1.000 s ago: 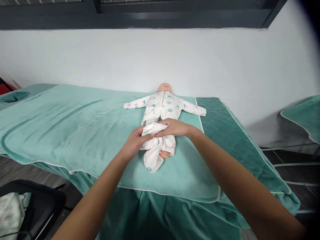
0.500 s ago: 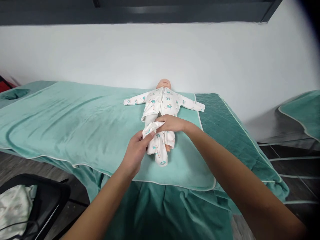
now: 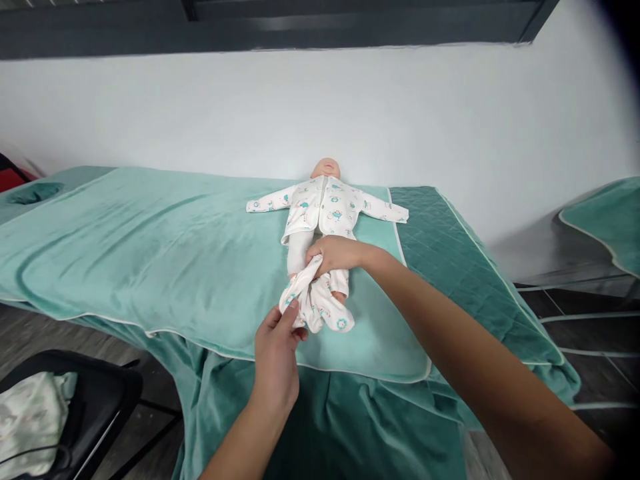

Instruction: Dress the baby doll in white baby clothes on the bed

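Note:
A baby doll [image 3: 326,168] lies on its back on the green-covered bed, its arms stretched out in a white printed jacket [image 3: 336,203]. White leggings cover the leg at the left. Around its feet bunch white printed baby pants [image 3: 320,303] with closed feet. My left hand [image 3: 280,350] pinches the lower left edge of the pants between thumb and fingers. My right hand [image 3: 333,257] lies over the doll's legs and grips the upper edge of the pants; its fingertips are partly hidden by the cloth. The fabric is stretched between both hands.
The bed has a light green blanket [image 3: 150,247] and a darker quilted cover [image 3: 440,267] at the right. A black chair [image 3: 107,393] with a folded printed cloth [image 3: 33,417] stands at the lower left. Behind the bed is a white wall [image 3: 320,107]; a metal rack [image 3: 590,317] is at the right.
My left hand has moved down and slightly left, pulling the pants' edge away from the doll's leg. The pants' foot has swung right. My right hand has shifted slightly left.

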Available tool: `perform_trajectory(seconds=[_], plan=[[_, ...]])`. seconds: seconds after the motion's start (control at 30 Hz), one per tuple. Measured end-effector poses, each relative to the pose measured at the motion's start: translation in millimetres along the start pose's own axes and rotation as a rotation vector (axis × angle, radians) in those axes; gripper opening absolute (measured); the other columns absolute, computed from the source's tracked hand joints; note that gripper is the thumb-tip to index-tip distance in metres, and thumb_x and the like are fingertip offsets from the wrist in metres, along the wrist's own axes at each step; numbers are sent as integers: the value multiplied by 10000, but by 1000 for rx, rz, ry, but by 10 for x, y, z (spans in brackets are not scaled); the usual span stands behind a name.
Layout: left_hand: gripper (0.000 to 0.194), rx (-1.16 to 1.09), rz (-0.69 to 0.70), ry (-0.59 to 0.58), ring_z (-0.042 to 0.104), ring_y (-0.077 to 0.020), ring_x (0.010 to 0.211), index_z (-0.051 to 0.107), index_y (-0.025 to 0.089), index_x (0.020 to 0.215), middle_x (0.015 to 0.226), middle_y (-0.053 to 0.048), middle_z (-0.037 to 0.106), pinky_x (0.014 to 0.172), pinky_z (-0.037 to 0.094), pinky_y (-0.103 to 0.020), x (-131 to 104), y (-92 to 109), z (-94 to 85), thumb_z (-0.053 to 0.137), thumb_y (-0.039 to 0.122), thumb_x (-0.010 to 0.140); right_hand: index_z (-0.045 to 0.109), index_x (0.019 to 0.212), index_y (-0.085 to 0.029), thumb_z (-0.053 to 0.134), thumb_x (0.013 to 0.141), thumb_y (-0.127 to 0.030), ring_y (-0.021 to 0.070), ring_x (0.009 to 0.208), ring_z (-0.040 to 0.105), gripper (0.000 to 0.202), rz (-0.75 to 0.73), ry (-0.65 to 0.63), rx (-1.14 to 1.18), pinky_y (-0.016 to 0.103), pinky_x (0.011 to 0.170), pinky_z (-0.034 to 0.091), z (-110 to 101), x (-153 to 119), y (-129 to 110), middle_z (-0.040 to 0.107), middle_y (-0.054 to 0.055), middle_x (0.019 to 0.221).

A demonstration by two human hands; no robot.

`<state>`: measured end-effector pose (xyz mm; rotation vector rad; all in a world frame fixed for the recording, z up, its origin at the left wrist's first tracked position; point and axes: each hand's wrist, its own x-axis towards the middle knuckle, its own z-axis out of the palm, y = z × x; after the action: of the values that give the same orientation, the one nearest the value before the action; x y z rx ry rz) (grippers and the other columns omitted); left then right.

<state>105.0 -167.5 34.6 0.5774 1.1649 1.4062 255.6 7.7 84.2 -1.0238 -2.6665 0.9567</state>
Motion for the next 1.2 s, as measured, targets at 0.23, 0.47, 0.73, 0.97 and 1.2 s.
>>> perform_trajectory(seconds=[0.23, 0.47, 0.73, 0.97, 1.2], plan=[[419, 251, 30, 87, 530, -121, 612, 617, 153, 850, 755, -8, 587, 455, 418, -221, 375, -8, -305, 731, 533, 716, 718, 846, -254, 705, 717, -586, 177, 807, 608, 357, 66, -21, -126, 243, 636, 326, 10, 11, -68, 708, -11, 885], [408, 488, -40, -213, 506, -106, 603, 583, 165, 849, 760, -1, 572, 490, 401, -216, 669, 306, -373, 640, 567, 803, 662, 811, -220, 601, 819, -593, 189, 782, 598, 378, 98, 68, -196, 263, 616, 309, 68, 29, -103, 697, 32, 880], [348, 585, 264, -260, 441, -102, 545, 552, 184, 859, 643, 43, 502, 508, 352, -227, 953, 343, -359, 540, 530, 896, 621, 818, -204, 553, 873, -545, 191, 846, 606, 353, 73, 186, 41, 254, 684, 374, 121, 31, -45, 685, 18, 891], [229, 962, 585, -125, 544, -171, 784, 584, 199, 903, 834, 0, 633, 717, 424, -275, 1550, 525, -223, 492, 408, 904, 664, 944, -213, 576, 864, -541, 225, 919, 639, 349, 60, 113, 122, 283, 762, 427, 55, 1, -13, 717, 18, 1001], [221, 966, 610, -183, 584, -189, 866, 602, 200, 958, 940, -24, 670, 799, 439, -300, 1769, 577, -42, 500, 384, 888, 692, 1007, -254, 652, 813, -403, 243, 949, 657, 248, 137, 171, 10, 285, 756, 437, 64, 61, -48, 731, 4, 1039]])
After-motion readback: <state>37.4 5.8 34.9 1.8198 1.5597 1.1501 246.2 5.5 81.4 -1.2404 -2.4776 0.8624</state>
